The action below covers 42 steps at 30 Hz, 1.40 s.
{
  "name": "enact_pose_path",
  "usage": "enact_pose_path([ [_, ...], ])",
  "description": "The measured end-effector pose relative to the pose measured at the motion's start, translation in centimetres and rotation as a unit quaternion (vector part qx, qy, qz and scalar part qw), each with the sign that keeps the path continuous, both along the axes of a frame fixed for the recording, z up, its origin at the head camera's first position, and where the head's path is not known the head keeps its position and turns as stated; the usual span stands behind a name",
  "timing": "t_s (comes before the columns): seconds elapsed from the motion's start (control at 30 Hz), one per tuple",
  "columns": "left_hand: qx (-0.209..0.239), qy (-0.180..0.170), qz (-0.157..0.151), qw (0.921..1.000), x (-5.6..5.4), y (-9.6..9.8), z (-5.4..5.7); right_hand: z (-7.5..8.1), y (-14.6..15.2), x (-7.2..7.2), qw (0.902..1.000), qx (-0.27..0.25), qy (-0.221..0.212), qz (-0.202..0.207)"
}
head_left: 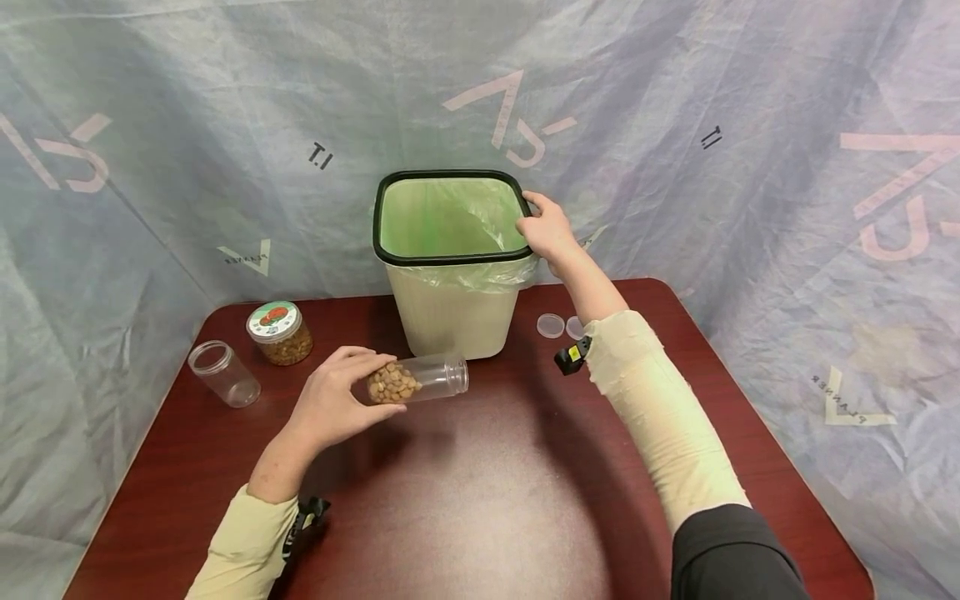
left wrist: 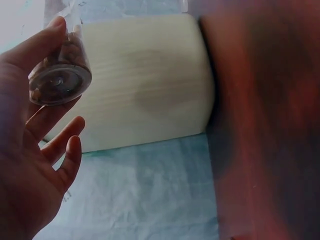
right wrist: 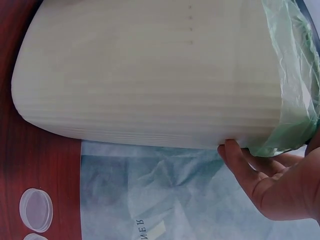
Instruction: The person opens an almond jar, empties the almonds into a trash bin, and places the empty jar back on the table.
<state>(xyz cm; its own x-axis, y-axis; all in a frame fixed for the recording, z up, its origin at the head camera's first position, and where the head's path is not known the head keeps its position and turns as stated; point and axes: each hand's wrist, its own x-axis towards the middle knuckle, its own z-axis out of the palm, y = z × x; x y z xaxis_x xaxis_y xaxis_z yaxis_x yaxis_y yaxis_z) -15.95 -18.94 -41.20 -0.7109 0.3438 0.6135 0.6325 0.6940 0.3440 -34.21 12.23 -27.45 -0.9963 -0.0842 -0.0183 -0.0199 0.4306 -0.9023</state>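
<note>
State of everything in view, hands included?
Held jar: uncapped, tipped nearly horizontal, brown pieces inside
Other jar: uncapped, upright, looks empty
Tub: lid on, brown contents
Bin: upright, open, green bag inside
Two clear lids: lying flat
Left hand: gripping held jar
Right hand: gripping bin's rim

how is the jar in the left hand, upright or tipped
Tipped: the head view shows the jar nearly sideways in the left hand, its mouth pointing right, brown pieces toward the other end.

On the dark red table [head_left: 480,517], a filled jar [head_left: 285,343] with printed lid [head_left: 273,320] stands near a transparent jar [head_left: 229,379]. Two clear discs [head_left: 551,326] lie at right. Behind hangs grey cloth [head_left: 330,75].
</note>
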Motion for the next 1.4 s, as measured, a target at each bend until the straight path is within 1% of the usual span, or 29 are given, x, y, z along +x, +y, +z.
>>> enact_pose_path([
  [0.23, -0.001, 0.023, -0.001, 0.9997, -0.6, -0.8, 2.0, 0.0, 0.1, -0.2, 0.9999, -0.010, -0.003, 0.005],
  [0.43, 0.000, 0.040, -0.007, 0.9992, -1.2, -1.2, 3.5, -0.2, 0.1, -0.5, 1.0000, 0.000, 0.002, 0.002],
  [0.73, 0.007, 0.048, -0.018, 0.9987, -1.8, -1.4, 5.7, -0.4, 0.2, -0.6, 1.0000, -0.005, -0.001, -0.005],
  [0.87, 0.008, 0.055, -0.020, 0.9982, -1.9, -1.6, 6.9, -0.4, 0.2, -0.4, 1.0000, -0.004, 0.000, -0.006],
  [1.0, 0.004, 0.063, -0.020, 0.9978, -2.0, -2.0, 8.4, -0.3, 0.1, -0.4, 1.0000, 0.001, -0.001, -0.006],
  [1.13, 0.002, 0.066, -0.011, 0.9977, -2.4, -2.5, 9.8, -0.4, 0.2, -0.5, 0.9999, 0.005, 0.009, -0.006],
  [1.23, 0.006, 0.068, -0.005, 0.9976, -2.9, -3.1, 10.6, -0.5, 0.2, -0.6, 0.9999, 0.004, 0.014, -0.007],
  [1.4, 0.007, 0.071, 0.005, 0.9974, -3.8, -4.2, 11.8, -0.6, 0.1, -0.7, 0.9998, 0.003, 0.012, -0.013],
])
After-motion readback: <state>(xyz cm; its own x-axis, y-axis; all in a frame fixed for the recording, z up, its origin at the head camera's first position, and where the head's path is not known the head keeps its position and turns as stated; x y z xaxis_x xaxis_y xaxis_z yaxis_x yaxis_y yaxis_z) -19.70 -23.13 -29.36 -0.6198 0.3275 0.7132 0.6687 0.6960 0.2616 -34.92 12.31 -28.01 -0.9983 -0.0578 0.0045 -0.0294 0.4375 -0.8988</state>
